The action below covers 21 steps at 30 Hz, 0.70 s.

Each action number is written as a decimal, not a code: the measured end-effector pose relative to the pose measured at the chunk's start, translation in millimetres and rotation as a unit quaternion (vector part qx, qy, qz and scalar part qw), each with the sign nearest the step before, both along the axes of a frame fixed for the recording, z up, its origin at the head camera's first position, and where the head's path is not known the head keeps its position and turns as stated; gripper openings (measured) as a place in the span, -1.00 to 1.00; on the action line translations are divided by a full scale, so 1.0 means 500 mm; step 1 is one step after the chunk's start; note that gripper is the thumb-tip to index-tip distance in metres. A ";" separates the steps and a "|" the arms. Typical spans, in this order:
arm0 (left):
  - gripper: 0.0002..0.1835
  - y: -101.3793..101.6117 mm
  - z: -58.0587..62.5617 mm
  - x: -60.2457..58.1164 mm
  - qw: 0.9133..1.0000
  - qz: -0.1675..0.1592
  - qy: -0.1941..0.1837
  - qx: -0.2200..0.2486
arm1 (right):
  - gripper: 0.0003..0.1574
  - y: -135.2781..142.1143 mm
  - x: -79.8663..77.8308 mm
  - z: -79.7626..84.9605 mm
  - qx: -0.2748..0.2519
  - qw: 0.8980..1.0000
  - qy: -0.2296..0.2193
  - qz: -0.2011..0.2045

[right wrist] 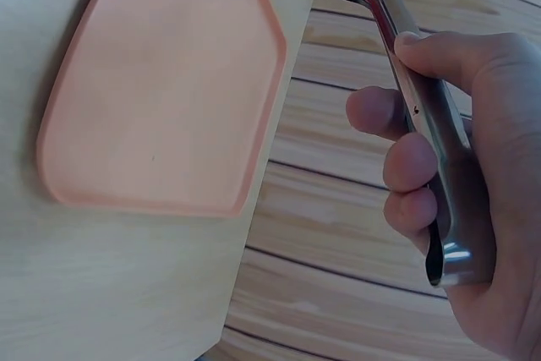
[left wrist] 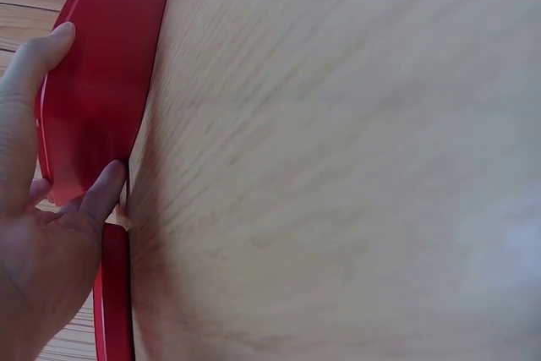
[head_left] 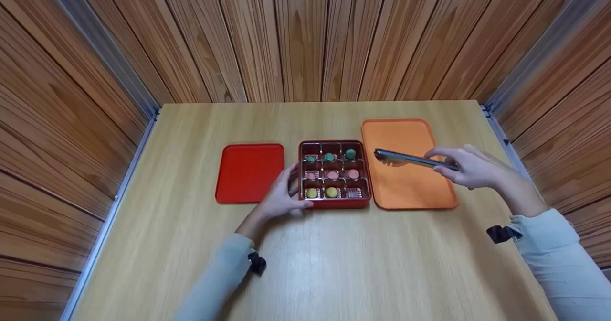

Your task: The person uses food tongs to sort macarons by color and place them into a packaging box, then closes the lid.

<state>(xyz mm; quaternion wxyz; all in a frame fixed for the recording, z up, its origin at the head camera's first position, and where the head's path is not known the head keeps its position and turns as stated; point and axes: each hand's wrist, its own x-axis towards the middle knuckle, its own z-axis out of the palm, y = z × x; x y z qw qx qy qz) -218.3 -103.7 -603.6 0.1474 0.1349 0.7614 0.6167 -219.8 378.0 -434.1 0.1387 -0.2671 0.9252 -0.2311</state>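
My left hand (head_left: 279,199) holds the near-left corner of a red square box (head_left: 336,205). Its thumb lies against the front wall, the fingers along the left side. Inside, a clear divided insert carries small round pieces: green (head_left: 351,154) in the back row, pink (head_left: 332,174) in the middle, yellow (head_left: 331,192) in front. The front right compartment (head_left: 353,193) has no round piece in it. My right hand (head_left: 477,168) grips metal tongs (head_left: 411,159) over the orange tray (head_left: 413,194). Their scalloped tips point left towards the box, close together, with nothing seen between them.
A flat red lid-like tray (head_left: 250,173) lies left of the box, close to my left hand. The orange tray sits right beside the box's right side. Wooden panel walls (head_left: 305,39) enclose the light wood table (head_left: 305,273) at the back and sides.
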 end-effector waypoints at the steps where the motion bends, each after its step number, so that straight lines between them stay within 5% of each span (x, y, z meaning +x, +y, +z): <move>1: 0.33 0.000 0.001 0.000 1.000 0.001 0.000 -0.005 | -0.61 -0.005 -0.001 0.001 0.003 1.000 -0.002 0.002; 21: 0.32 -0.001 0.003 0.003 1.000 0.005 -0.008 -0.006 | -0.63 -0.094 0.001 0.002 0.037 0.997 0.038 0.060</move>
